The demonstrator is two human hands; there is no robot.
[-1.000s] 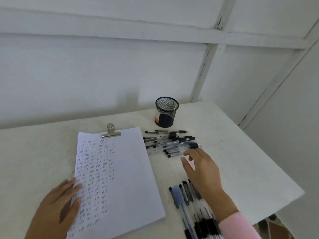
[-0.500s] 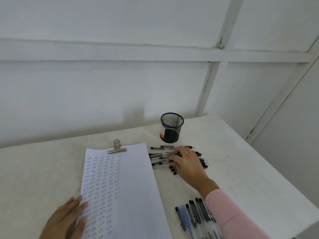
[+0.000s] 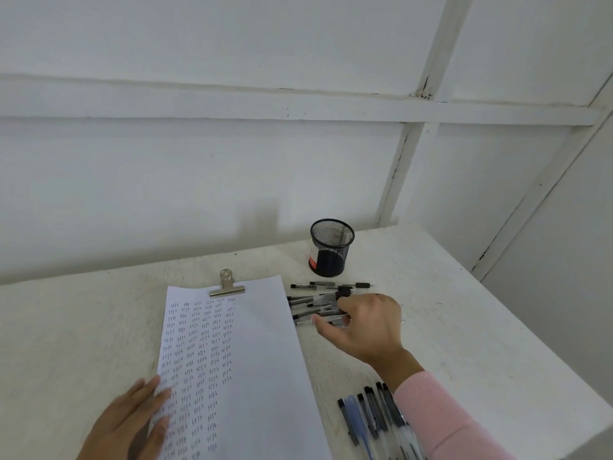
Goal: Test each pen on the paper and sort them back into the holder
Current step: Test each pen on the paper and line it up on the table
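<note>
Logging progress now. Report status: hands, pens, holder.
Left hand flat on paper edge. Right hand on far pen pile, grip unclear. Holder upright beyond pile, nothing blocking it.

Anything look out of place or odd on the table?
Nothing spilled or damaged. Pens lie in a jumbled pile under the right hand, beside the paper; a second batch lies nearer. No pens stick out of the mesh holder.

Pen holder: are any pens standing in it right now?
No, the pen holder stands with nothing above its rim; the pens lie on the table.
</note>
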